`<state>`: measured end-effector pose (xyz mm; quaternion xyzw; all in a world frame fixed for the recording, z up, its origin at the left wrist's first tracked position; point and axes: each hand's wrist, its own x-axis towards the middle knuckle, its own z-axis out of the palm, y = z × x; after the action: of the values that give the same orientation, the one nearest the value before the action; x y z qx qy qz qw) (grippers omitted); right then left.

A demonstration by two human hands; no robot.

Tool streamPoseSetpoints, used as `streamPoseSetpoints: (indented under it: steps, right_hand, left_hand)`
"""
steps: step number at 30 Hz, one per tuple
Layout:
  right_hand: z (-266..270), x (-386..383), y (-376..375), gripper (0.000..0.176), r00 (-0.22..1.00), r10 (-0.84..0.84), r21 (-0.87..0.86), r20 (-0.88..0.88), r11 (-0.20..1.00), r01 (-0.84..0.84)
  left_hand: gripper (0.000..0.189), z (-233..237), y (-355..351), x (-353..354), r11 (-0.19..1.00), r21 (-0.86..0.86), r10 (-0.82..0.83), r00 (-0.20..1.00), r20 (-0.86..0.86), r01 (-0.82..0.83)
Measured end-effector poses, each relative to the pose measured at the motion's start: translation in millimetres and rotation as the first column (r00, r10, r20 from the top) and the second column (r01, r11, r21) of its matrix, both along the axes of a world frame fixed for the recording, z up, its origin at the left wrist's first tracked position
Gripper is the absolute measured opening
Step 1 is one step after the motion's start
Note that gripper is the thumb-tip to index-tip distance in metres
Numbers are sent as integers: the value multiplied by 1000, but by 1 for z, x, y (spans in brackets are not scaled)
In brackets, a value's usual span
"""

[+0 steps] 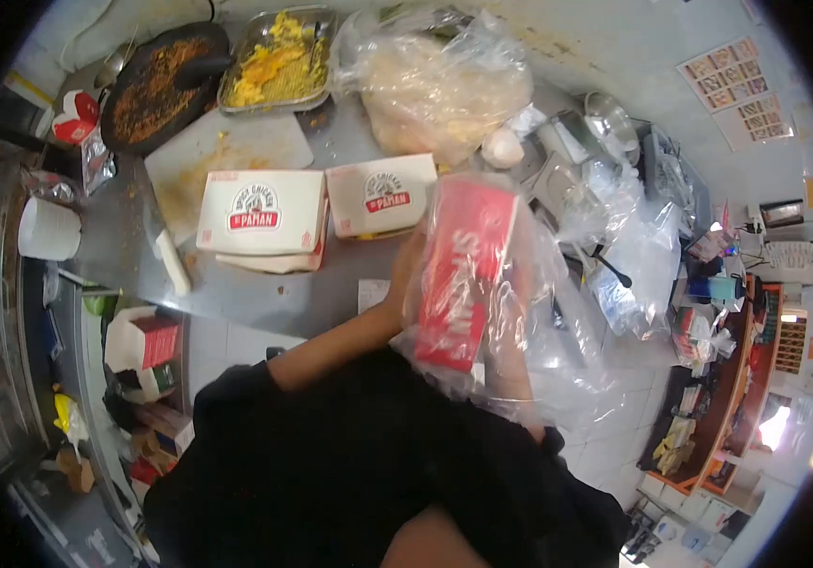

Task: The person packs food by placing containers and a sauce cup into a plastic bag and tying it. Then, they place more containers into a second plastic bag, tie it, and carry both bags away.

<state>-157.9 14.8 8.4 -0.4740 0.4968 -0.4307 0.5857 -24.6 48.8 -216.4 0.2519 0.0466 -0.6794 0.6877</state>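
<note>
A red and white takeaway box (468,275) stands tilted inside a clear plastic bag (558,350), raised in front of my body at the counter's edge. Along the box's left side is my left hand (410,260), closed on it through the plastic, with its fingers partly hidden behind. On the opposite side my right hand (520,289) grips the box, blurred by the plastic. Just left of the bag sits a white printed takeaway box (383,196) with yellow food at its lower edge. Another printed box (262,210) lies stacked on a similar one farther left.
A stone mortar (132,114) with reddish paste, a foil tray (274,95) of yellow food and a large filled plastic bag (435,90) stand at the back. A stained cutting board (174,175) and a white-handled knife (173,265) lie left. Plastic bags (629,284) crowd the right.
</note>
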Motion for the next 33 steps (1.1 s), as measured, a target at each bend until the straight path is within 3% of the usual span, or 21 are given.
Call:
streamPoseSetpoints:
  steps: [1, 2, 3, 4, 6, 7, 9, 11, 12, 14, 15, 16, 19, 21, 22, 26, 28, 29, 30, 32, 33]
  right_hand:
    - [3, 5, 0, 81, 1000, -11, -13, -10, 1000, 11]
    - [10, 10, -2, 81, 1000, -16, -54, -7, 998, 15]
    - [20, 17, -4, 81, 1000, -18, -90, 12, 996, 19]
    - [33, 24, -7, 83, 998, 8, -147, 69, 989, 2]
    - [-6, 1, -19, 74, 953, -91, -366, -288, 930, -21]
    - [-15, -8, -23, 74, 893, -92, -391, -441, 915, -99]
    - [-21, -18, -24, 77, 714, -37, -330, -699, 902, -277]
    - [-21, -16, -22, 73, 598, 5, -415, -802, 714, -563]
    - [-27, -9, -16, 73, 644, 65, -413, -762, 718, -561]
    - [-40, 8, -4, 72, 725, 184, -412, -664, 719, -560]
    - [-39, 17, 0, 71, 704, 227, -348, -673, 743, -572]
    - [-34, 28, 2, 71, 687, 266, -288, -676, 763, -579]
    - [-75, 24, -3, 75, 618, 168, -303, -768, 754, -583]
    - [-103, 17, -2, 72, 590, 118, -189, -799, 882, -432]
    - [-117, 14, -1, 71, 573, 100, -130, -813, 929, -346]
    - [-164, -20, 3, 64, 509, 193, -125, -839, 841, -526]
    - [-154, -33, -8, 59, 286, 304, 8, -909, 698, -716]
    - [-109, -29, -12, 57, 1, 276, 155, -961, 546, -823]
    - [-61, -24, -16, 55, -274, 190, 329, -943, 390, -860]
    - [36, -23, -60, 37, -186, 819, 436, -543, 86, -896]
    - [80, -13, -69, 28, -12, 922, 439, -387, 173, -882]
  left_hand:
    - [41, 26, 13, -7, 991, -137, 79, 823, 563, -2]
    - [39, 84, 22, -3, 966, -247, 204, 352, 914, 81]
    - [37, 119, 31, -2, 937, -278, 325, -232, 917, 212]
    - [38, 123, 41, 2, 963, -60, 99, -139, 985, 263]
    - [40, 122, 67, 29, 845, 330, -363, -1, 932, 421]
    - [45, 89, 80, 38, 906, 183, -379, 543, 749, 380]
    - [52, 96, 81, 47, 968, 134, -248, 885, 394, 212]
    - [57, 119, 82, 57, 972, 213, -200, 813, 546, 96]
    - [60, 123, 76, 55, 984, 153, -155, 865, 477, 92]
    - [66, 126, 59, 50, 998, 26, -63, 944, 324, 58]
    - [61, 107, 58, 50, 994, -108, -17, 999, -38, 13]
    - [57, 89, 56, 50, 982, -184, -38, 916, -399, -39]
    - [47, 46, 55, 38, 985, 115, -138, 984, 110, 125]
    - [41, 67, 67, 35, 920, 389, -149, 961, 234, 48]
    - [41, 64, 72, 36, 933, 356, -124, 970, 208, 43]
    - [40, 32, 109, 45, 968, 239, -137, 962, 237, 79]
    - [40, 30, 113, 52, 957, 248, -232, 911, 341, 151]
    - [41, 47, 115, 61, 934, 300, -307, 865, 398, 193]
    - [42, 70, 117, 70, 905, 358, -381, 808, 448, 228]
    - [47, 158, 116, 86, 916, 377, -399, 414, 818, 138]
    - [50, 196, 115, 90, 919, 382, -393, 158, 906, 98]
